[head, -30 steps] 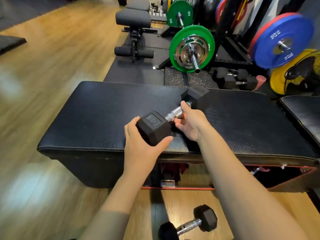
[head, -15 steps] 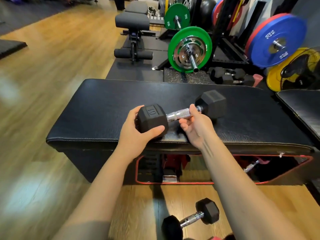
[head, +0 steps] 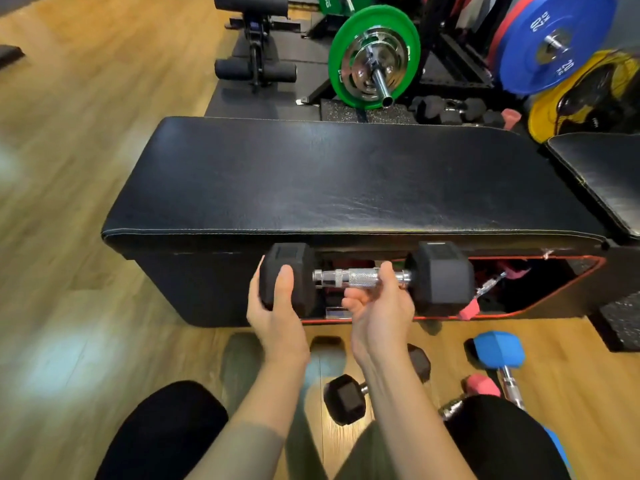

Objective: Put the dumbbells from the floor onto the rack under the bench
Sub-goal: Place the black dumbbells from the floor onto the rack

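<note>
I hold a black hex dumbbell (head: 440, 275) level in front of the red-framed opening (head: 554, 308) under the black bench (head: 346, 181). My left hand (head: 277, 306) cups its left head. My right hand (head: 377, 299) grips the chrome handle from below. On the wooden floor under my arms lies a smaller black dumbbell (head: 344, 398). A blue dumbbell (head: 498, 351) and a pink one (head: 483, 384) lie to its right. Inside the opening I make out red parts and a pink-ended dumbbell (head: 485, 289).
My knees in black fill the bottom edge. Behind the bench a green plate on a barbell (head: 374, 57), blue plates (head: 554, 43), a yellow plate (head: 585, 102) and several black dumbbells (head: 450, 110) stand on dark mats. A second bench pad (head: 602, 174) adjoins at right.
The dumbbell has come down from above the bench top to the front of the opening below it and now sits level. My view has dropped lower, showing more dumbbells on the floor.
</note>
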Action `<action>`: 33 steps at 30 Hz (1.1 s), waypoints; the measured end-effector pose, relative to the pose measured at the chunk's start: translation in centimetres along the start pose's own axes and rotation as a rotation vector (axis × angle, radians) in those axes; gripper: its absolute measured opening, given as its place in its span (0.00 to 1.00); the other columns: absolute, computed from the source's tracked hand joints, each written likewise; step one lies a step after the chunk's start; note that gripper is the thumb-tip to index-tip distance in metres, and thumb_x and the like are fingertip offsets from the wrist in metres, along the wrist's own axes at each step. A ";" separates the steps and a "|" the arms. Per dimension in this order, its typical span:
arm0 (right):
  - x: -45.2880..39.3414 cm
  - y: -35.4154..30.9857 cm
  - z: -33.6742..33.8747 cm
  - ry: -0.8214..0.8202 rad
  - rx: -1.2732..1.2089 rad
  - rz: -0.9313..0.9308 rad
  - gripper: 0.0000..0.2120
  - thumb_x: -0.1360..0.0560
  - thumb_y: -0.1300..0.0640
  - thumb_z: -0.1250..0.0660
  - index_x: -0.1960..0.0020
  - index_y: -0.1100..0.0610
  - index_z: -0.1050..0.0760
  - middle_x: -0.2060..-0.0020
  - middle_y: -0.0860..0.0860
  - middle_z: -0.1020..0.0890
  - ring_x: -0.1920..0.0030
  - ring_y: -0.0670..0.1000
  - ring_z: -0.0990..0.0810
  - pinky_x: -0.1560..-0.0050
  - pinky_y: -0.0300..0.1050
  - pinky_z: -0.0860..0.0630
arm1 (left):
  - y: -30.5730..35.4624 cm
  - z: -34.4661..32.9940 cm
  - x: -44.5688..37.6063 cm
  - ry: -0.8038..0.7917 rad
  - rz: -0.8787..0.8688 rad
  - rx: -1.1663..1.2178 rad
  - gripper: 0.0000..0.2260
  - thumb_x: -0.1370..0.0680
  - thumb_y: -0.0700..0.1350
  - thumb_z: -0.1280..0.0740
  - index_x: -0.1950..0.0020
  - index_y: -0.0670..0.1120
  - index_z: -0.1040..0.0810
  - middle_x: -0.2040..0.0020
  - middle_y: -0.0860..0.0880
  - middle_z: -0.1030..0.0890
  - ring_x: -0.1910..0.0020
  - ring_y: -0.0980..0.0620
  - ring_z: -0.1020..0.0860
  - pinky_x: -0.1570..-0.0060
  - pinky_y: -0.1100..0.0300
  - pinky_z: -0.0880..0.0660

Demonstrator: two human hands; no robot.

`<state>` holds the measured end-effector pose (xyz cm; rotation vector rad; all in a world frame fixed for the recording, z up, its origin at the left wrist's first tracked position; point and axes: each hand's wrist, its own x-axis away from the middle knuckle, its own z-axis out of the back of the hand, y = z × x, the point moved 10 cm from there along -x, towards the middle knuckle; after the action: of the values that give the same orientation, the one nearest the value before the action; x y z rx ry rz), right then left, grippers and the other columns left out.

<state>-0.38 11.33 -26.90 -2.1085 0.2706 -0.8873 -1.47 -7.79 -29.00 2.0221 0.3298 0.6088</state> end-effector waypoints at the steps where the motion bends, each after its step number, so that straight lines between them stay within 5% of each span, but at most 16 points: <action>1: 0.1 0.9 1.0 0.043 0.016 -0.005 0.09 0.19 0.51 0.36 0.50 0.57 0.29 0.78 0.47 0.22 0.76 0.46 0.24 0.73 0.40 0.25 | -1.3 0.8 0.2 0.026 0.040 -0.003 0.32 0.34 0.59 0.25 0.33 0.46 0.22 0.37 0.43 0.18 0.36 0.43 0.20 0.33 0.43 0.25; 5: -1.2 4.8 4.7 0.183 0.045 -0.057 0.09 0.19 0.52 0.37 0.52 0.58 0.30 0.81 0.48 0.23 0.82 0.46 0.27 0.78 0.37 0.30 | -6.0 3.5 0.4 0.088 0.137 -0.090 0.28 0.34 0.60 0.26 0.37 0.49 0.19 0.41 0.46 0.16 0.39 0.46 0.19 0.33 0.43 0.25; 9: -4.0 8.5 7.8 0.319 0.092 -0.110 0.08 0.20 0.52 0.37 0.52 0.57 0.28 0.81 0.48 0.25 0.82 0.46 0.29 0.79 0.39 0.33 | -10.0 4.4 -0.8 0.084 0.180 -0.225 0.16 0.25 0.55 0.27 0.40 0.54 0.25 0.41 0.56 0.21 0.35 0.51 0.24 0.34 0.53 0.30; 15: -10.1 12.8 10.0 0.388 0.145 -0.203 0.08 0.21 0.51 0.36 0.54 0.55 0.27 0.75 0.52 0.25 0.79 0.47 0.30 0.77 0.40 0.33 | -16.3 4.2 -5.0 -0.031 0.213 -0.374 0.36 0.34 0.67 0.28 0.30 0.53 0.24 0.32 0.48 0.22 0.31 0.47 0.25 0.30 0.43 0.29; 20: -16.0 16.1 10.2 0.324 0.122 -0.265 0.05 0.20 0.52 0.36 0.50 0.53 0.26 0.69 0.54 0.22 0.75 0.47 0.27 0.76 0.38 0.30 | -20.5 3.8 -9.0 -0.051 0.318 -0.395 0.26 0.23 0.56 0.29 0.27 0.49 0.28 0.31 0.47 0.23 0.31 0.46 0.26 0.28 0.46 0.31; 24: -19.9 18.8 10.3 0.257 0.103 -0.280 0.04 0.21 0.59 0.36 0.49 0.60 0.27 0.65 0.56 0.24 0.75 0.48 0.27 0.81 0.37 0.31 | -24.7 5.0 -11.4 -0.025 0.339 -0.408 0.41 0.37 0.70 0.26 0.28 0.53 0.27 0.32 0.49 0.21 0.34 0.46 0.23 0.31 0.42 0.28; 33: -24.9 20.8 9.4 0.174 0.138 -0.277 0.03 0.21 0.61 0.35 0.49 0.60 0.27 0.69 0.53 0.25 0.77 0.46 0.29 0.82 0.37 0.32 | -27.3 4.0 -16.1 -0.058 0.338 -0.414 0.36 0.41 0.68 0.24 0.36 0.57 0.23 0.41 0.48 0.15 0.41 0.44 0.17 0.36 0.39 0.24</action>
<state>-9.93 15.15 -59.10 -1.9715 0.0039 -1.2200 -12.38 -4.56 -58.84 1.6969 -0.1697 0.7543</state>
